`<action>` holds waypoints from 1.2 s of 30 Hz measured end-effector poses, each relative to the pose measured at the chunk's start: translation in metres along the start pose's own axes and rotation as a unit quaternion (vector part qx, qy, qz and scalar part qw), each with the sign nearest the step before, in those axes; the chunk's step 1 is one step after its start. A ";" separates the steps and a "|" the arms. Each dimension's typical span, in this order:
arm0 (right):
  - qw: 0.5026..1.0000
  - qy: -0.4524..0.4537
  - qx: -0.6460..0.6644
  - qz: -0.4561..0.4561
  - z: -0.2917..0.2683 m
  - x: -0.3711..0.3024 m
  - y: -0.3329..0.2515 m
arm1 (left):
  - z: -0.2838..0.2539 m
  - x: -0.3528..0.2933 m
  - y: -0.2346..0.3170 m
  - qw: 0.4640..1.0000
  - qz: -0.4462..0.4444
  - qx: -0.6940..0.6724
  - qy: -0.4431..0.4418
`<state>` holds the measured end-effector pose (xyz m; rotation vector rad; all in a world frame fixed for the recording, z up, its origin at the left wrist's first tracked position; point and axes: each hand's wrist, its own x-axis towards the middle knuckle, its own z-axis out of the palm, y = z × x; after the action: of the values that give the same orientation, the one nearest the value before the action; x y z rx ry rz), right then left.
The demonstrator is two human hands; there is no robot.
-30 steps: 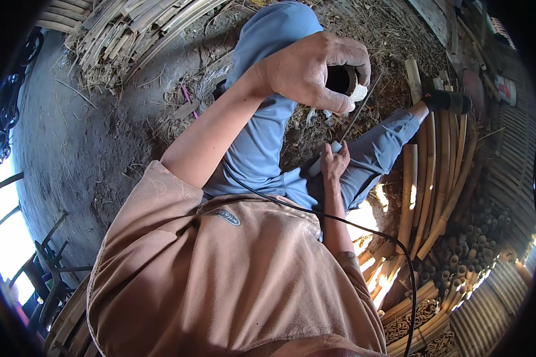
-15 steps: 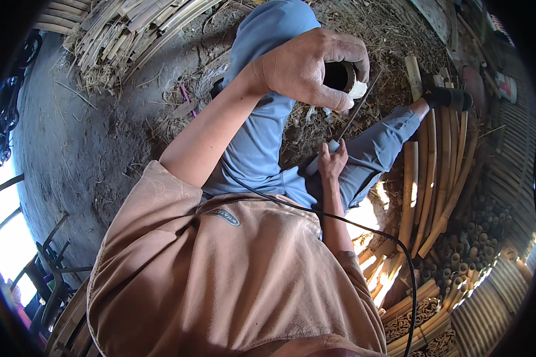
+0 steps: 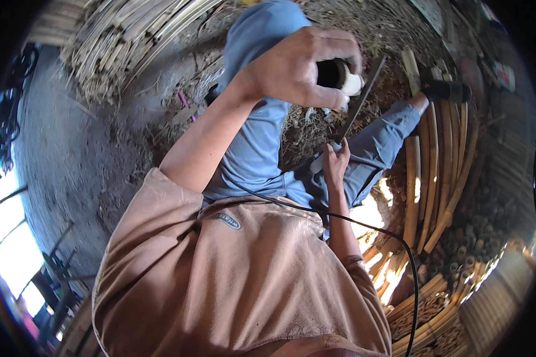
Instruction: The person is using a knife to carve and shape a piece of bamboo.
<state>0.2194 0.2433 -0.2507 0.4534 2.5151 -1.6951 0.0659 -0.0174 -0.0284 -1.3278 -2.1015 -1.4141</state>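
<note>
My left hand [image 3: 304, 64] is curled round a short hollow bamboo tube [image 3: 354, 84], raised above my bent knee. The tube's dark opening shows between thumb and fingers, with a pale cut patch on its rim. Below and to the right, my right hand [image 3: 337, 160] is closed on the pale handle of a knife [image 3: 361, 98]. Its long narrow blade points up and away, close beside the tube's pale edge. From this angle I cannot tell whether blade and tube touch.
Long bamboo poles [image 3: 433, 172] lie to the right, beside my outstretched foot [image 3: 446, 91]. Stacked bamboo tubes [image 3: 464, 250] are beyond them. A heap of bamboo strips [image 3: 131, 35] lies far left. A black cable [image 3: 363, 222] crosses my front. Shavings litter the ground between my legs.
The knife has turned, so the flat of its blade shows wider. The pale patch on the tube's rim now looks larger. Both hands keep their grips, and the whole view has shifted slightly.
</note>
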 end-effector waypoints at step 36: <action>0.994 -0.058 -0.038 0.085 -0.031 0.002 -0.072 | -0.011 -0.014 0.025 0.995 -0.090 0.009 -0.036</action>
<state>0.2003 0.2476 -0.1751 0.5310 2.3741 -1.5150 0.0906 -0.0318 -0.0179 -1.2264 -2.3257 -1.4327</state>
